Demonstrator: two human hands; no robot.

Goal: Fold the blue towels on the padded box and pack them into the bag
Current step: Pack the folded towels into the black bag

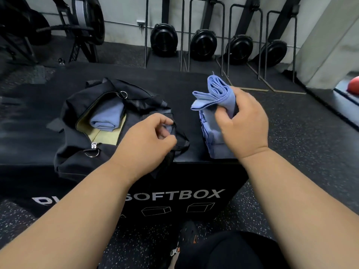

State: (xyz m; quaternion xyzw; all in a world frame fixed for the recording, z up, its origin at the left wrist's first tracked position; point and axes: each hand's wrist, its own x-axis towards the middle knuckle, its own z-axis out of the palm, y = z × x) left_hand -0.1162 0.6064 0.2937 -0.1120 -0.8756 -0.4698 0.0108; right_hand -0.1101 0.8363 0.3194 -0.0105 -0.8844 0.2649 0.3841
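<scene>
While the right hand (243, 117) curls its fingers round a folded blue towel (217, 94) and holds it lifted at about one o'clock from the middle of the padded box (174, 86), the left hand (150, 134) pinches the black mesh edge of the bag (81, 152) between thumb and curled fingers, near the box's centre. Directly under the lifted towel, at roughly three o'clock on the box top, a stack of blue towels (213, 136) lies at the box's front right corner, partly hidden by the right hand and wrist. At nine o'clock the bag lies on the box with its zipper open, showing a pale yellow lining; one folded towel (106, 117) already rests inside the opening. Across the box's front face runs the lettering SOFTBOX (174, 195). Beyond the box, at twelve o'clock, black fan-like machines (203, 43) stand in metal racks against the wall.
</scene>
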